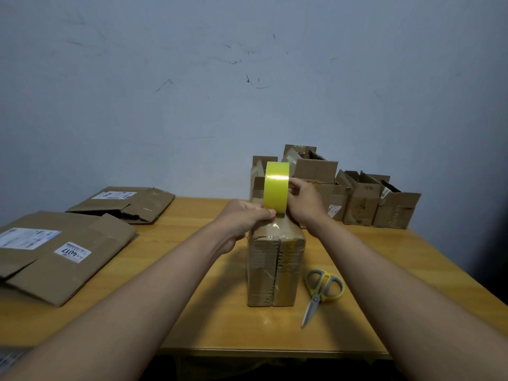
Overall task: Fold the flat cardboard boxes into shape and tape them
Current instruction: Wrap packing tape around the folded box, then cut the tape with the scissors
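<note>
Your folded box [275, 268] stands upright near the middle of the surface [192, 312]. Your right hand [303, 200] grips the yellow tape roll [276, 188] on edge on the box's top. Your left hand [244, 215] pinches the tape end at the roll's base, at 9 o'clock of it. Scissors [321, 291] lie at 3 o'clock of the box. Flat boxes [55, 251] lie at 9 o'clock; formed boxes [362, 200] stand at 1 o'clock.
</note>
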